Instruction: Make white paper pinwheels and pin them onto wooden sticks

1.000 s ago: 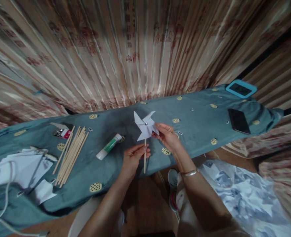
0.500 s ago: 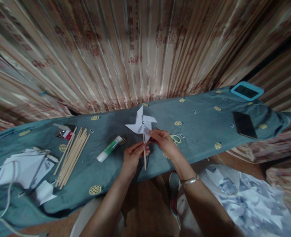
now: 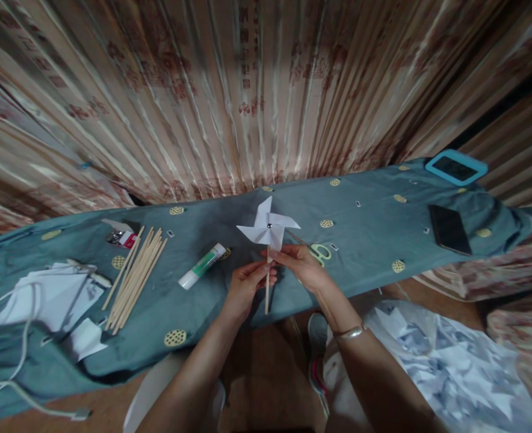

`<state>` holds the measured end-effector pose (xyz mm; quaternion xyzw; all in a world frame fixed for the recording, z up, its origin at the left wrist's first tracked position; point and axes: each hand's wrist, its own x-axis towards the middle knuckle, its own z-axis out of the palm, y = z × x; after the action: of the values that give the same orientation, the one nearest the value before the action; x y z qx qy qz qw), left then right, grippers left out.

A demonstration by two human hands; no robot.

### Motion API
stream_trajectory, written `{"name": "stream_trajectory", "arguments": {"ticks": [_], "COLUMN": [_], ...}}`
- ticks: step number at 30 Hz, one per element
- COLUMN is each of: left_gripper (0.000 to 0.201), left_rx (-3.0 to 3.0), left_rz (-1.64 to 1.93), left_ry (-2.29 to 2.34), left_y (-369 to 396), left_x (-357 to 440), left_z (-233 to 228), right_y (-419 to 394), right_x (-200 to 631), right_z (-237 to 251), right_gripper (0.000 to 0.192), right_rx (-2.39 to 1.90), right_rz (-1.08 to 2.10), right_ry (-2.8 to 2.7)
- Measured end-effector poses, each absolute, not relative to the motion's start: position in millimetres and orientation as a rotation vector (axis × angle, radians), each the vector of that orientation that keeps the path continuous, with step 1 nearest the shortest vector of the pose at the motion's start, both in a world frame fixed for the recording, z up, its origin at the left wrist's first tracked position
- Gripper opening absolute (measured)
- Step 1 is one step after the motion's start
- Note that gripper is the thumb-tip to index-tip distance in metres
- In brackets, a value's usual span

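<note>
Head camera: a patterned curtain [image 3: 180, 90] is hanging behind a cloth-covered tabletop [image 3: 365, 234], where work is spreading to both sides of a person's hands. A clear bag [image 3: 455, 361] is lying low at the person's right, holding folded white paper pieces, seemingly to gather them off the tabletop. At far left, loose paper [image 3: 44, 297] is overlapping in a pile, and thin wooden sticks [image 3: 137, 282] are lying together beside it, probably bunched for easy picking.

At center, a white pinwheel [image 3: 261, 233] is standing up over the tabletop, blades toward the curtain. The left hand [image 3: 247, 282] is pinching its stick partway down, apparently to steady it; the right hand [image 3: 302, 263] is closing on it just below the blades, though whether it is also gripping the lowest blade is impossible to tell.

A phone [image 3: 450, 230] is resting at right, well apart from the work. Scissors [image 3: 321, 254] are lying near the right hand, partly hidden; a glue stick [image 3: 203, 265] is lying at left, likely within reach. A small round pin [image 3: 269, 226] is showing at the blades' center.
</note>
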<state>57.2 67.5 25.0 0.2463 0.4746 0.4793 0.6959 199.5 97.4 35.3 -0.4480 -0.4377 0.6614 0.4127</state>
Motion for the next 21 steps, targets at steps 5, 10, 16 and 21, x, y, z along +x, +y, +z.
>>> {"name": "stream_trajectory", "arguments": {"ticks": [5,10,16,21], "left_gripper": [0.043,0.043,0.044,0.040], "left_rx": [0.569,0.576,0.572,0.556], "left_rz": [1.058,1.068,1.084,1.120], "left_ry": [1.062,1.066,1.077,1.076], "left_y": [66.7,66.5,67.2,69.7], "left_x": [57.2,56.5,56.6,54.4], "left_z": [21.6,21.1,22.2,24.4], "right_y": [101.3,104.2,100.8,98.0], "right_x": [199.0,201.4,193.7,195.3], "right_z": [36.3,34.0,36.9,35.4], "right_gripper": [0.041,0.038,0.041,0.045], "right_rx": [-1.095,-1.124,-1.134,-1.239], "right_rz": [1.666,1.639,1.640,1.566], "right_ry": [-0.815,-0.635,-0.729,-0.933]}}
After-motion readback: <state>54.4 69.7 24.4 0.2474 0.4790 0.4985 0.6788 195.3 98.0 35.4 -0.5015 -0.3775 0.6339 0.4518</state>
